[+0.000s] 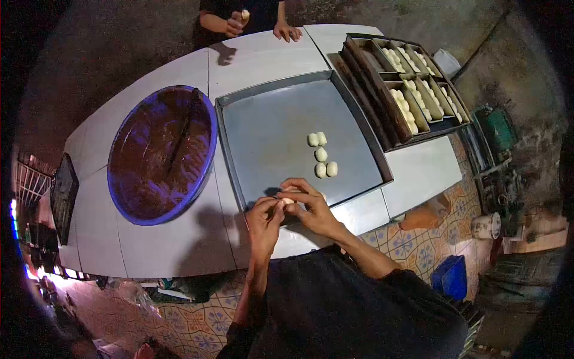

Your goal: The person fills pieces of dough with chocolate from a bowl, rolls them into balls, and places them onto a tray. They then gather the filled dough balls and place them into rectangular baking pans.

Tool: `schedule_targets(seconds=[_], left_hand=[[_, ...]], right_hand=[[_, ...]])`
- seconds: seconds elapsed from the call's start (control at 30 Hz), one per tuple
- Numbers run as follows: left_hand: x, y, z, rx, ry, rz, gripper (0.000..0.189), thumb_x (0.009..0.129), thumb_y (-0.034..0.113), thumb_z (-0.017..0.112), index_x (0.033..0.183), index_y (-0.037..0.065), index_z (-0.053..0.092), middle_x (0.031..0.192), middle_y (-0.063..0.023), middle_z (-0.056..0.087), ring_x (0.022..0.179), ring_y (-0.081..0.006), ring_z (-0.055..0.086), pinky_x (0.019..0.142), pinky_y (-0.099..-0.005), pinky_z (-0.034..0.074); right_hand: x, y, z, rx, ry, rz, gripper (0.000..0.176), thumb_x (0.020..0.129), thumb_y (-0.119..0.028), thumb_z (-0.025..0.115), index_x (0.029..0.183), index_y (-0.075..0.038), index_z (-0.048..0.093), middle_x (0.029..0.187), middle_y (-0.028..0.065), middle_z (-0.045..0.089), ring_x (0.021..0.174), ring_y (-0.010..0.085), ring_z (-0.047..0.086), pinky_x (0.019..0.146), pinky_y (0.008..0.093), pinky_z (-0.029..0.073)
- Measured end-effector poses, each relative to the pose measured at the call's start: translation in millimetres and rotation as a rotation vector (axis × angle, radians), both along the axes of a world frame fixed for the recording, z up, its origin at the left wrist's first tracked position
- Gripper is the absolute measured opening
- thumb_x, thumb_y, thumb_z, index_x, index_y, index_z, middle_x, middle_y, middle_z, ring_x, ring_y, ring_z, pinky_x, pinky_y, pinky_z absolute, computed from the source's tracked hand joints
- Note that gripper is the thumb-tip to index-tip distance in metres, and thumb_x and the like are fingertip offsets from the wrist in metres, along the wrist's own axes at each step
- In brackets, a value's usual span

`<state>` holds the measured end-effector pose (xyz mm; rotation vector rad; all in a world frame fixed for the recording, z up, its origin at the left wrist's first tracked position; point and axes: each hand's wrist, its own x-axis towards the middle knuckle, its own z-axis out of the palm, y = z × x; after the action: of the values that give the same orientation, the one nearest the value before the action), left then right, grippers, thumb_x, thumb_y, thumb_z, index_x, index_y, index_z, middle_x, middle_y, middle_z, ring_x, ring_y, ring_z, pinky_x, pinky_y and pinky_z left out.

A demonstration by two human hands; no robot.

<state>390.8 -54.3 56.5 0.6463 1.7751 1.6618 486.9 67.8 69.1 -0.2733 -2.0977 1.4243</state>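
Between my two hands is a small pale dough ball [288, 201], pinched at the near edge of a large metal tray [269, 113]. My left hand [265, 216] grips it from the left with thumb and fingertips. From the right, my right hand [310, 206] holds the same piece, its fingers curled over the top and partly hiding it. Several pale dough balls [321, 155] lie on the tray's right half, some touching. Left of the tray stands a blue basin [210, 149] with a brown paste [149, 149] smeared inside and a dark stick [182, 131] resting in it.
A rack of loaf tins [385, 113] with rows of dough stands at the table's far right. Across the white table [263, 57], another person's hand [236, 25] holds a small piece and their other hand [287, 32] rests on the edge. A blue crate [449, 277] sits on the tiled floor.
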Motion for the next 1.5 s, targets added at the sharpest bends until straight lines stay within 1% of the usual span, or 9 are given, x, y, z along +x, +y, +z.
schedule_targets(seconds=[0.13,0.3,0.37,0.6,0.8,0.97,1.1,1.27,1.5], left_hand=[[12.4,16.1,-17.2,0.158,-0.12,0.052,0.028,0.09,0.003,0.062,0.113,0.002,0.046,0.092,-0.0064,0.058,0.087,-0.0121,0.058,0.068,-0.0238,0.052],[8.6,23.1,-17.8,0.313,0.036,-0.135,0.067,0.083,-0.012,0.056,0.133,0.009,0.018,0.096,-0.0115,0.051,0.085,-0.0162,0.059,0.07,-0.0274,0.052],[8.2,27.9,-3.6,0.358,-0.107,-0.212,0.078,0.076,-0.017,0.052,0.139,0.01,0.014,0.101,-0.0135,0.049,0.099,-0.0254,0.061,0.076,-0.0323,0.053],[5.2,61.3,-42.2,0.044,0.239,-0.154,0.037,0.079,-0.007,0.059,0.115,-0.002,0.054,0.107,-0.0123,0.06,0.1,-0.0208,0.061,0.087,-0.0336,0.048],[-17.8,45.8,-49.1,0.042,0.182,-0.127,0.022,0.086,-0.003,0.059,0.107,0.002,0.06,0.108,-0.0095,0.063,0.097,-0.0165,0.062,0.084,-0.0287,0.049],[-35.8,20.0,-41.1,0.015,0.031,0.0,0.016,0.09,-0.001,0.058,0.105,0.0,0.062,0.105,-0.0059,0.064,0.094,-0.0132,0.061,0.082,-0.0252,0.049],[-36.1,-0.1,-35.4,-0.033,0.065,-0.005,0.023,0.089,0.0,0.056,0.112,-0.005,0.057,0.096,-0.0083,0.065,0.091,-0.0157,0.063,0.087,-0.0269,0.047],[-21.9,-13.9,-29.1,0.014,0.036,0.08,0.02,0.09,0.001,0.057,0.109,-0.005,0.058,0.095,-0.0102,0.066,0.089,-0.0176,0.065,0.084,-0.0283,0.051],[-14.2,-16.0,-23.9,0.18,-0.182,0.065,0.032,0.096,0.017,0.057,0.122,-0.002,0.059,0.109,-0.0105,0.064,0.1,-0.0174,0.062,0.087,-0.0303,0.049]], right_hand=[[12.7,8.5,-15.2,-0.142,-0.17,-0.016,0.019,0.091,-0.013,0.063,0.101,0.001,0.07,0.089,0.0083,0.063,0.074,0.016,0.058,0.069,0.0284,0.047],[19.9,23.5,-41.7,-0.24,-0.264,-0.02,0.043,0.095,-0.02,0.058,0.135,-0.004,0.051,0.099,0.0058,0.063,0.083,0.0127,0.058,0.073,0.0273,0.048],[25.7,45.2,-28.6,-0.957,-0.595,0.305,0.045,0.093,-0.012,0.059,0.137,-0.005,0.05,0.112,0.0096,0.065,0.087,0.0152,0.062,0.072,0.0277,0.052],[8.5,151.4,-83.5,-0.198,-0.101,-0.497,0.048,0.074,0.005,0.056,0.122,0.004,0.059,0.115,0.0115,0.065,0.103,0.017,0.06,0.088,0.0282,0.048],[8.1,172.0,-82.6,-0.335,-0.361,-0.641,0.059,0.07,0.008,0.041,0.128,0.007,0.053,0.121,0.0154,0.062,0.108,0.0247,0.061,0.099,0.0317,0.044],[10.1,162.0,-88.3,-0.288,-0.447,-0.199,0.063,0.069,0.008,0.043,0.133,0.007,0.046,0.123,0.0242,0.058,0.111,0.0331,0.059,0.1,0.0358,0.043],[17.2,124.0,-44.5,0.588,-0.521,-0.499,0.057,0.073,0.002,0.058,0.129,0.001,0.051,0.125,0.0294,0.05,0.112,0.0418,0.055,0.094,0.0417,0.045],[46.6,86.1,-80.5,0.382,-0.873,0.227,0.02,0.08,-0.016,0.063,0.099,-0.009,0.067,0.098,0.0184,0.064,0.092,0.0398,0.058,0.084,0.0475,0.047],[-1.8,29.2,6.5,0.019,-0.351,0.087,0.026,0.085,-0.02,0.07,0.107,-0.006,0.07,0.097,0.0109,0.06,0.09,0.025,0.058,0.079,0.0358,0.049]])
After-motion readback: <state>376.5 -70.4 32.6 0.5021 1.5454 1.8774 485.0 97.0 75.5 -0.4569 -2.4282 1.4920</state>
